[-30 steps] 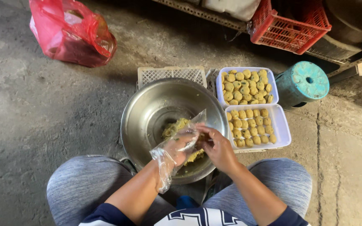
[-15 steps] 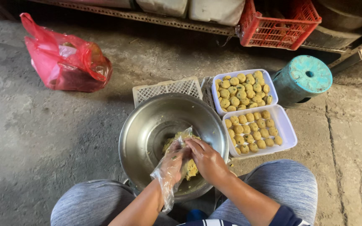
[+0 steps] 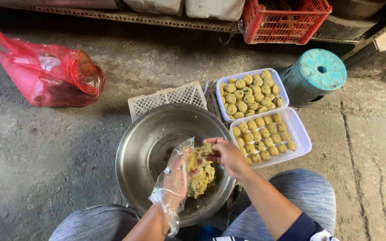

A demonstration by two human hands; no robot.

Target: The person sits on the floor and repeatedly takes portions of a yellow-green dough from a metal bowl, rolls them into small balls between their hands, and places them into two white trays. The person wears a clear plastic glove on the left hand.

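A rough grey concrete floor (image 3: 45,160) fills the scene, cracked at the right, with a metal rack edge running along the top. On it, just ahead of the person's knees, sits a large round stainless-steel bowl (image 3: 146,147). Over the bowl's near side the left hand (image 3: 177,178), covered by a loose clear plastic glove, cups a lump of crumbly yellow dough (image 3: 200,175); its fingers are curled part-way around the lump and hold it from the left. The bare right hand (image 3: 228,156) meets it from the right, its fingers bent and pinching at the top of the same dough, so both hands touch the lump above the bowl.

Just right of the bowl lie 2 white rectangular plastic trays, touching each other. The nearer tray (image 3: 300,134) holds about 3 rows of small round yellow dough balls (image 3: 262,136) on its left half, the right part being bare. The farther tray (image 3: 222,87) is packed full of the same balls. Behind the bowl a white perforated plastic crate (image 3: 166,98) lies flat. Right of the trays stands a turquoise round stool (image 3: 316,76). A red plastic crate (image 3: 284,20) sits at the rack, and a red plastic bag (image 3: 45,73) lies well apart at the far left.
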